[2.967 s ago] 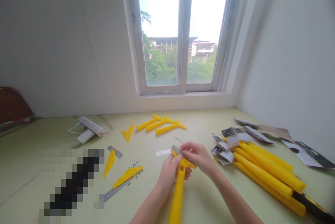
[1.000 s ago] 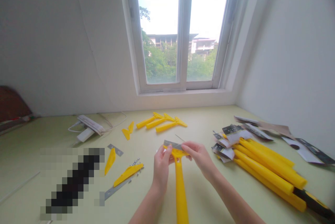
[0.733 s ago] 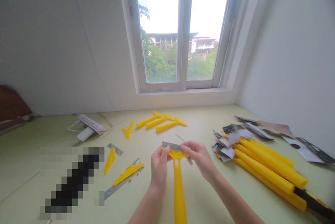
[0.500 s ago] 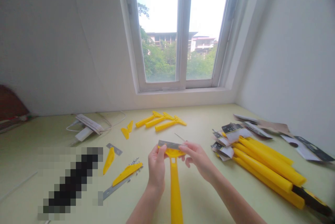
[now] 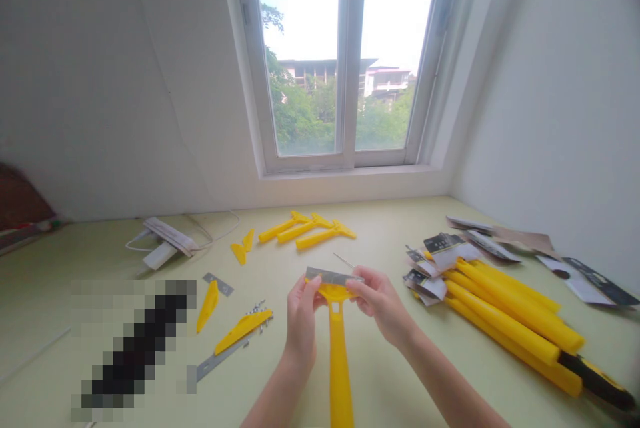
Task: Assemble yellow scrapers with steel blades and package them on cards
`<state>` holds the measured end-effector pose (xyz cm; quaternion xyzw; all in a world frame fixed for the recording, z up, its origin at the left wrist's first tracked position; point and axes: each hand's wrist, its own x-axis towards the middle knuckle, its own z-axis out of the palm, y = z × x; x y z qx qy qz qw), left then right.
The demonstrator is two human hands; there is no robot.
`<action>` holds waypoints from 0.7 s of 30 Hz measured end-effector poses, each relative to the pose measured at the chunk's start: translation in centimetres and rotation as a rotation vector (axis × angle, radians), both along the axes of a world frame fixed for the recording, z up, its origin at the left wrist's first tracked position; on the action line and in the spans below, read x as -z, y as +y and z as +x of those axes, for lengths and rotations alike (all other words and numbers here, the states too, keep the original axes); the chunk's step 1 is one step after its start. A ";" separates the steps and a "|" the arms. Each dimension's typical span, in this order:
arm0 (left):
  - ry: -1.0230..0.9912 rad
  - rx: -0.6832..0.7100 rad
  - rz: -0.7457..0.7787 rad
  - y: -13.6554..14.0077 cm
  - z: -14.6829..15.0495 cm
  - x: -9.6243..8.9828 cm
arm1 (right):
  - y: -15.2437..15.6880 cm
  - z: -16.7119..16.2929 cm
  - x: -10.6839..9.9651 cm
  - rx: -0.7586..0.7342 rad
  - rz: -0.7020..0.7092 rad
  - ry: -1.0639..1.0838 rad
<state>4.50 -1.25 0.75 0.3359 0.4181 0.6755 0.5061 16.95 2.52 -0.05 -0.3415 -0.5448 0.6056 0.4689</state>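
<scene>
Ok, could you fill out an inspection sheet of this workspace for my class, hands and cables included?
Surface: pale green tabletop.
Items in hand: yellow scraper, grey blade across its head.
Clutter: loose screws, flat yellow pieces, three yellow scraper handles, thin metal rod, printed cards, piled long yellow handles.
Hands: left hand and right hand grip the scraper's head at either end.
Cables: white cable by a power strip.
Surroundings: white walls, window with trees outside.

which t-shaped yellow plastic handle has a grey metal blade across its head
The yellow plastic handle held between the left hand and right hand; the three similar handles lying beyond show bare heads.
</scene>
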 end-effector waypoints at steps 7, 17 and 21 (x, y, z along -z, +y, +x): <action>-0.014 0.013 -0.004 -0.1 0.0 -0.2 | -0.1 0.1 -0.2 -0.011 0.043 -0.030; -0.044 -0.036 0.098 0.4 -1.0 0.8 | -0.3 -0.2 -0.6 -0.118 0.030 0.012; -0.020 -0.036 0.088 0.3 -0.9 0.2 | -0.3 0.1 -1.0 -0.041 0.095 0.027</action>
